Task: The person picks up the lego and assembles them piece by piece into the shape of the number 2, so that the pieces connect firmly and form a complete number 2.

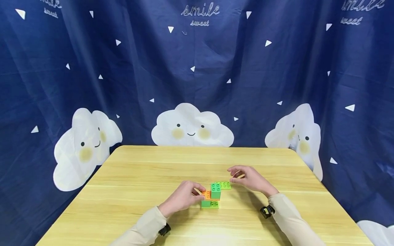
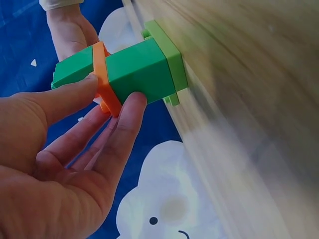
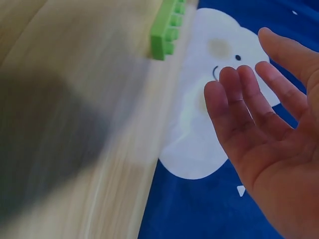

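Note:
A small stack of toy building blocks stands on the table, a light green plate [image 2: 169, 55] at its bottom. Above that plate are a green block [image 2: 139, 69], a thin orange plate [image 1: 206, 194] and a second green block [image 1: 215, 191]. My left hand [image 1: 184, 196] pinches the stack at its orange plate, one fingertip touching the lower green block. Just beyond the stack lies a separate light green plate [image 1: 225, 185], studs up. My right hand [image 1: 250, 178] hovers beside its right end, fingers loosely bent and holding nothing; the right wrist view shows this plate [image 3: 162, 32] apart from the fingers.
The wooden table [image 1: 138, 177] reaches back to a dark blue curtain [image 1: 197, 68] printed with white clouds and triangles. Each wrist carries a small black device, such as the one under the right sleeve [image 1: 286, 208].

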